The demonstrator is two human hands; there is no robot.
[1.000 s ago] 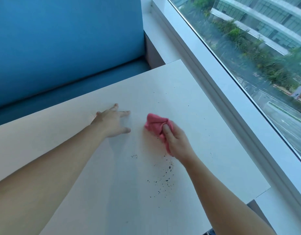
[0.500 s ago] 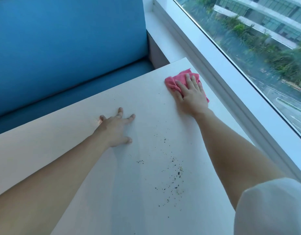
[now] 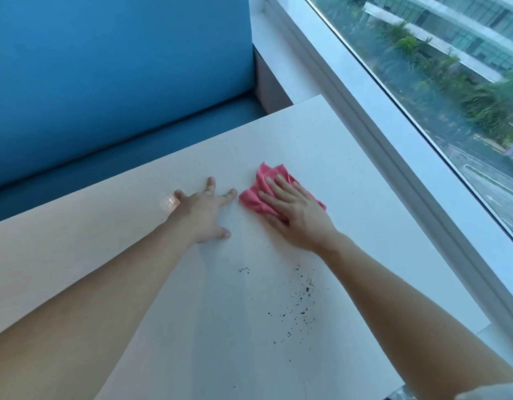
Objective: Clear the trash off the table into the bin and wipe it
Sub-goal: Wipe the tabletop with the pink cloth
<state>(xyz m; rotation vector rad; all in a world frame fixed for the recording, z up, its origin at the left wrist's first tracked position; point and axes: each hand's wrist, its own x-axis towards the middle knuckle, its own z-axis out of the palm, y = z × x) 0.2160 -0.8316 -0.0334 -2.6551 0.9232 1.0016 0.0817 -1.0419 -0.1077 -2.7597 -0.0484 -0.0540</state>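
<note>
A pink cloth lies crumpled on the white table, near its middle. My right hand presses flat on the cloth with straight fingers. Just to its left, my left hand rests on the tabletop, fingers spread, holding nothing. Dark crumbs are scattered on the table nearer to me, between my two forearms, with a small clump to their left.
A blue padded bench runs behind the table's far edge. A white window ledge and a large window border the right side. A small shiny wet patch lies by my left hand.
My right hand has dragged the cloth from the far right corner back towards the table's middle, next to my left hand. The left hand has stayed in place.
</note>
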